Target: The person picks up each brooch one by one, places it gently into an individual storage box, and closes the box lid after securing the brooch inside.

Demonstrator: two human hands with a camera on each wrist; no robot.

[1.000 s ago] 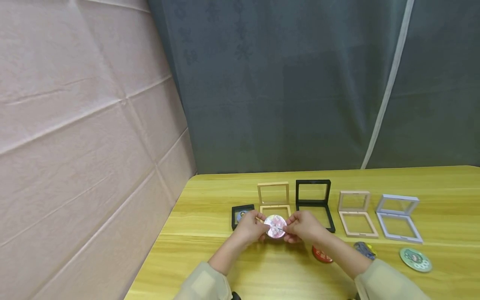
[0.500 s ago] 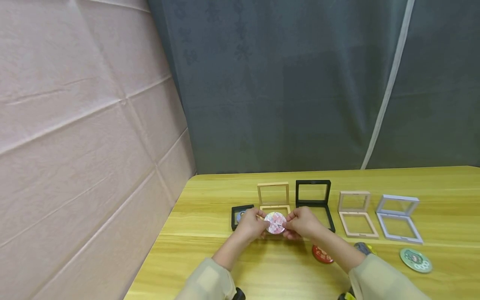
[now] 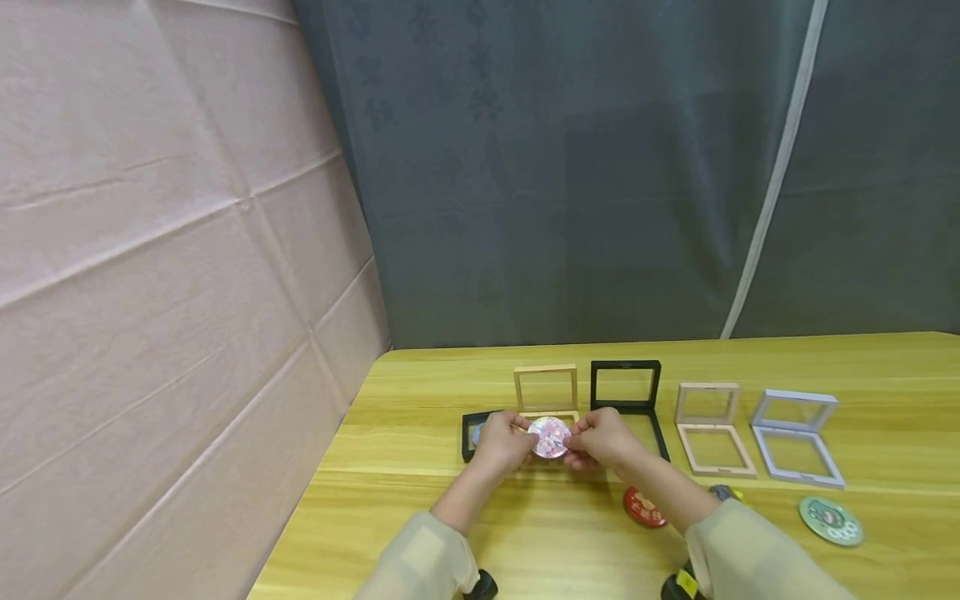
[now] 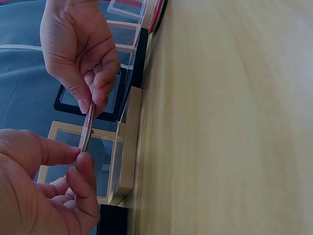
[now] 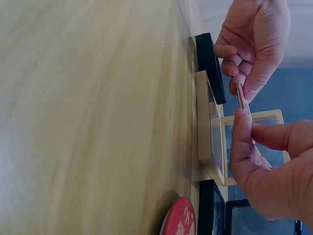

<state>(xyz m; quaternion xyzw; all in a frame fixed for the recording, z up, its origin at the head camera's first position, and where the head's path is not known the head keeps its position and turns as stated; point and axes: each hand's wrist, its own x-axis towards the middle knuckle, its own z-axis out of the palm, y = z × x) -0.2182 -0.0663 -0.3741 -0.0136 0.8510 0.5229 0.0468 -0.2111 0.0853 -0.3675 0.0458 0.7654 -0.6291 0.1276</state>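
A round pink-and-white button badge (image 3: 550,437) is held up between both hands in front of a hinged tan display frame (image 3: 547,387) standing unfolded. My left hand (image 3: 504,444) pinches its left edge between thumb and fingers. The right hand (image 3: 606,442) pinches the opposite edge the same way. Seen edge-on in the left wrist view, the badge (image 4: 87,128) spans the gap between the two hands, above the table. The lower half of the tan frame is partly covered by the badge and hands in the head view.
Left of the hands lies a black frame (image 3: 471,435) with a blue badge inside. Unfolded black (image 3: 626,364), beige (image 3: 717,450) and pale lavender (image 3: 799,456) frames stand to the right. Red (image 3: 643,507) and green (image 3: 831,521) badges lie nearer; another is partly behind the right forearm.
Both hands have moved the badge slightly away from the body, toward the tan frame. The badge's tilt has shifted, changing the glare on its face. The grip stays the same.
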